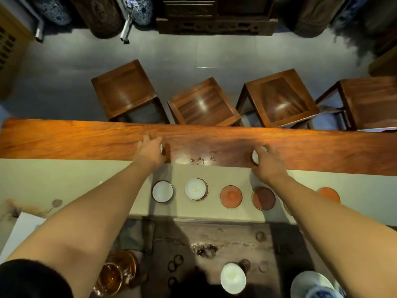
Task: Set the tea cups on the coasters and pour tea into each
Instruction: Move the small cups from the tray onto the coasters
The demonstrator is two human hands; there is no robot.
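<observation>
i see my left hand curled around a small white cup at 11 o'clock on the desk, my right hand clasping another cup at 1 o'clock. bare coasters lie near the runner's edge; wood between the hands is open.

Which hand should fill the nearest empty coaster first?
Probably the right hand: it grips a small cup just beyond the bare brown coaster. The left hand sits above coasters already holding cups.

Both forearms are bare to the hands, with a black sleeve bunched high on the left arm.
</observation>
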